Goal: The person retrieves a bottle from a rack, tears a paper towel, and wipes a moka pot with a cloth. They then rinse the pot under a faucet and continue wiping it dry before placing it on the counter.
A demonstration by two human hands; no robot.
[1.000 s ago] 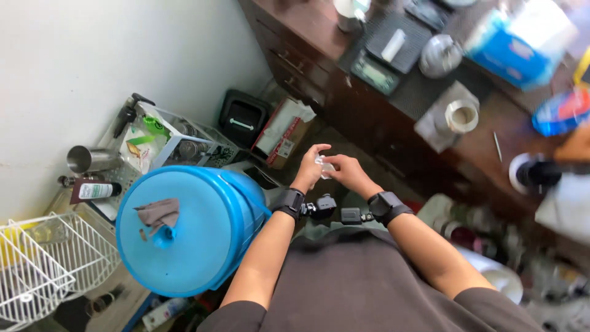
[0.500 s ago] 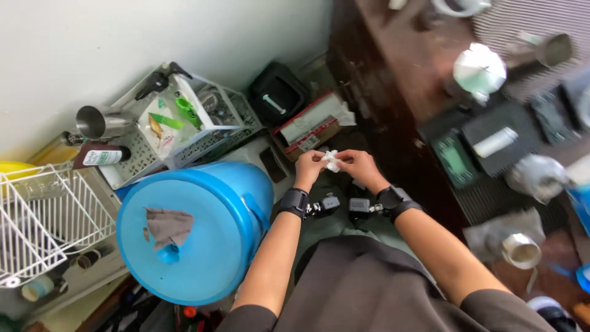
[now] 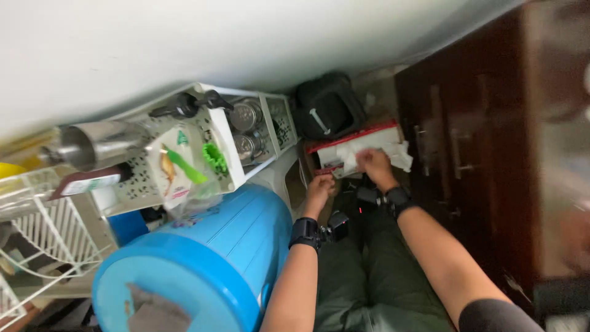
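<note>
- white wire rack: at the far left edge, empty wires showing.
- steel cup: lying on its side along the top of the white perforated crate, open mouth toward the left.
- printed packet: propped against the crate's front face, just beside a green clip-like piece.
- blue water drum: below the crate, its round top toward the bottom left corner, a grey rag lying on it.
- left hand: fingers curled narrow, resting at the near left corner of the red-edged cardboard box; whether it grips the box cannot be told. a black wrist strap sits on the forearm.
- right hand: pinched shut on white crumpled paper, inside the open box.
- black case: just beyond the box, against the wall.
- dark wooden cabinet: along the right edge, drawer handles blurred.
</note>
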